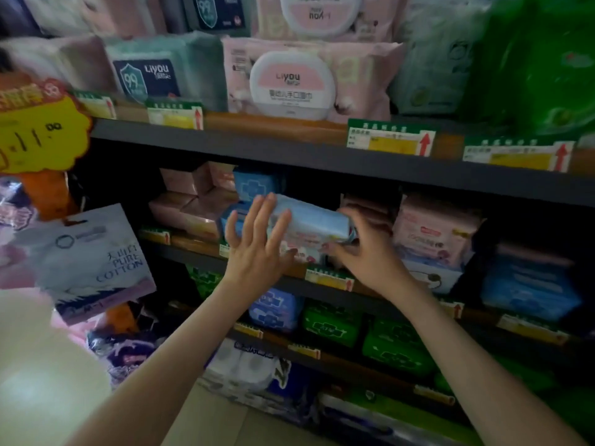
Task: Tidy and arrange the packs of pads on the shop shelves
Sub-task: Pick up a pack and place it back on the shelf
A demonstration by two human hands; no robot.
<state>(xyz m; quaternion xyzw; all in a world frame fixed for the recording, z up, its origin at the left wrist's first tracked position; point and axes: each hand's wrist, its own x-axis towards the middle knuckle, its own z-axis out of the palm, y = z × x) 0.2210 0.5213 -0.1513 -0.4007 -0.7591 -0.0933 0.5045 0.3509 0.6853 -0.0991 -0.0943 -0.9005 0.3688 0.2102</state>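
A: What are the hands doing?

B: The left hand point(257, 243) is spread wide, fingers splayed, its palm flat against the near end of a pale blue pack of pads point(309, 218). The right hand point(357, 249) is curled around the pack's other end, thumb below and fingers wrapped over the far side. So the pack is caught between the two of them.

A: And where is that pack?

B: At the front of the middle shelf point(289, 272), tilted, resting on a pink-and-white pack point(302, 249) under it. Just right of the blue pack stands a pink pack point(434, 230); to its left and further back sit pink boxes point(190, 201) and a darker blue pack point(254, 185).

A: What could go wrong?

B: I'd judge the blue pack isn't seated yet. The left hand only presses, it doesn't grip, so if the right hand loosens first the pack could slide off the one beneath and drop over the shelf edge towards the green packs point(331, 323) on the shelf below the blue pack. Pushing it in hard could also shove the pink-and-white pack askew, or knock the price tag point(328, 278) on the rail just below.
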